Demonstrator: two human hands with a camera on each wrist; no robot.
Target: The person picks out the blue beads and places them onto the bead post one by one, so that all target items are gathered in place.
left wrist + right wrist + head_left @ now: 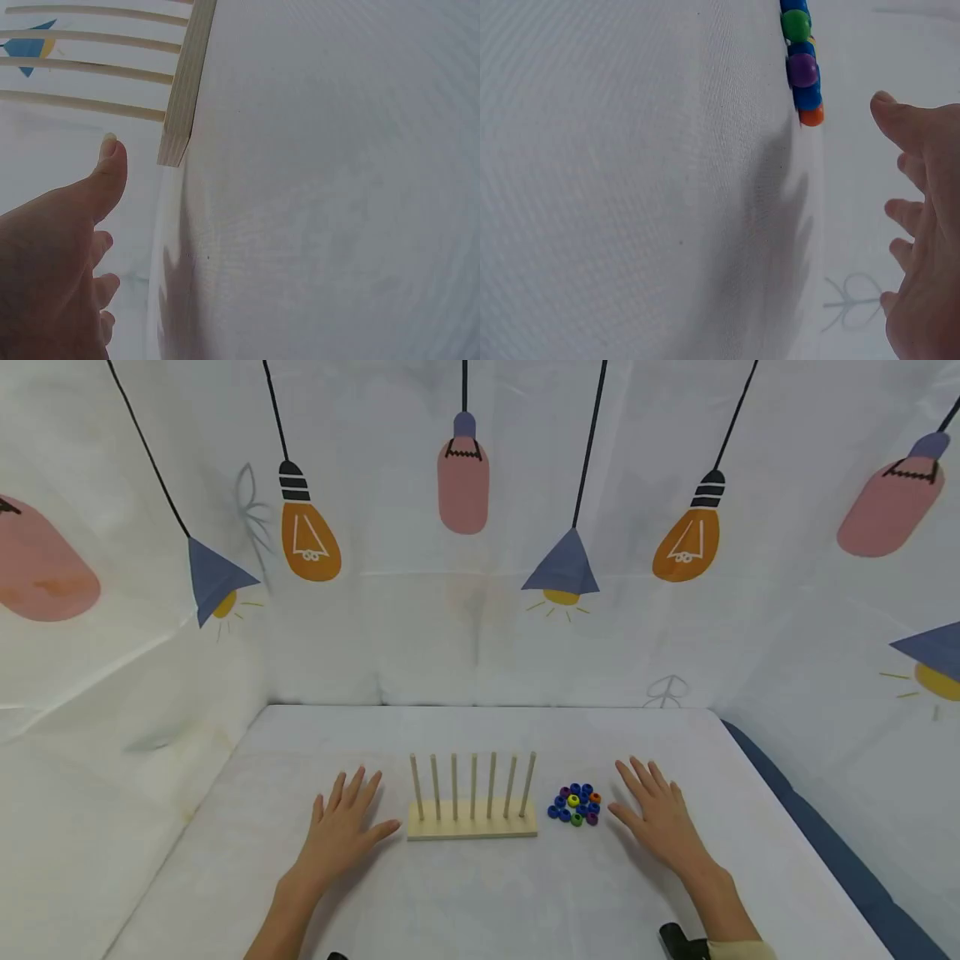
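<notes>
A pale wooden peg board (472, 831) with a row of several upright pegs stands on the white table. My left hand (341, 835) is spread over the table left of it, thumb pointing at the board's left end. In the left wrist view that thumb (112, 169) is close to the board's end (180, 112) and holds nothing. Right of the board lies a cluster of round beads (573, 803), mostly blue, with yellow, green, orange and purple among them. Beyond the beads my right hand (660, 818) has its fingers spread, with a shadow beneath it and nothing in its grasp.
The white table (465, 910) reaches back to a white cloth wall (375, 635) printed with hanging lamps. A dark blue strip (810, 827) runs along the table's right edge. Black wrist gear (678, 941) shows by the right forearm.
</notes>
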